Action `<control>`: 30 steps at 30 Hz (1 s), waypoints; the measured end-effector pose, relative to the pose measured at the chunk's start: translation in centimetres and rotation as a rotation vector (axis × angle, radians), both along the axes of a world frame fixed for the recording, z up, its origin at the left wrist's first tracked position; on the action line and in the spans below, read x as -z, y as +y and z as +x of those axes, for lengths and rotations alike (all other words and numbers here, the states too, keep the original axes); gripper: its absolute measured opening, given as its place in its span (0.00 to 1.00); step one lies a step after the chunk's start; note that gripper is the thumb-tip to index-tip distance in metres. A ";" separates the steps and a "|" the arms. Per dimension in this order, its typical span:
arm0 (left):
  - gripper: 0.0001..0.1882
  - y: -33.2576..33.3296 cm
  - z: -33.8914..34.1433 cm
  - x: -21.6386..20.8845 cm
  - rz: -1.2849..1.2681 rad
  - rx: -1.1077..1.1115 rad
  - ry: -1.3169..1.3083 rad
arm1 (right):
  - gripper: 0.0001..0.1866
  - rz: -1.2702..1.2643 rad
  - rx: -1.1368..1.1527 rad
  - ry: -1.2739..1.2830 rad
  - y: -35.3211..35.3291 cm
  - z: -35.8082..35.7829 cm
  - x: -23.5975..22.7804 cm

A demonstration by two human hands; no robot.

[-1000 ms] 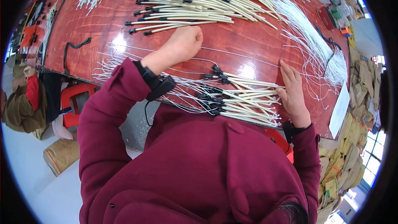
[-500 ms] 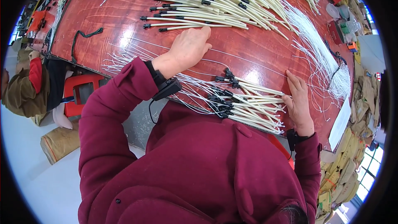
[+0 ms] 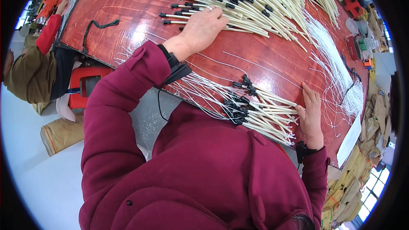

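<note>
My left hand [image 3: 201, 30] is over the near edge of a big heap of cream tubes with black end clips [image 3: 243, 6]. Its fingers bend down onto the tubes, and what the fingertips grip is hidden. My right hand [image 3: 311, 113] lies at the right end of a smaller bundle of clipped cream tubes [image 3: 268, 115], close to my body. Its index finger stretches to the end of a thin white cord [image 3: 260, 66] on the table. The thumb, apart from the index finger, touches a tube end. White strands [image 3: 191, 91] run left from the smaller bundle.
A thick hank of white cords [image 3: 334, 66] lies on the right of the red table [image 3: 140, 6]. Dark green cord [image 3: 96, 25] rests at the left. Beyond that edge are a red stool [image 3: 87, 76] and another person's red sleeve [image 3: 49, 34]. Sacks [image 3: 347, 185] are stacked at right.
My left hand has moved away from my body, off the thin cord and onto the heap's near tubes. My right hand stays by the small bundle. The whole view has shifted slightly.
</note>
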State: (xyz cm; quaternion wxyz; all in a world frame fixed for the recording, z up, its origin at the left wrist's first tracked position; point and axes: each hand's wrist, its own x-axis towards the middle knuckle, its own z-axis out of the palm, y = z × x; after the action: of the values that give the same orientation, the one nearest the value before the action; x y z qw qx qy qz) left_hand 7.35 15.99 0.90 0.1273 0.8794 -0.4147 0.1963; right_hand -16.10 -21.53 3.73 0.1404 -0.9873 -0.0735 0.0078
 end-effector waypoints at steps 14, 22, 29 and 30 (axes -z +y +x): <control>0.07 4.4 -5.1 -1.2 -0.204 0.075 0.521 | 0.38 -0.039 0.000 -0.014 0.1 0.3 0.0; 0.08 3.5 -5.4 -0.7 -0.219 0.054 0.563 | 0.36 -0.067 0.013 -0.025 0.5 0.3 0.0; 0.08 2.7 -5.5 -0.7 -0.237 0.067 0.573 | 0.36 -0.117 0.029 -0.002 0.9 0.6 -0.3; 0.09 2.6 -5.5 -0.7 -0.246 0.066 0.573 | 0.36 -0.125 0.036 0.004 0.9 0.6 -0.3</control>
State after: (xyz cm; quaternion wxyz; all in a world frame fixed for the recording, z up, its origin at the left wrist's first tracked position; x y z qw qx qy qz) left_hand 1.81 18.59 1.61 0.3506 0.8631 -0.3633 -0.0152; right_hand -15.51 -20.58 4.04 0.0786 -0.9953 -0.0549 0.0119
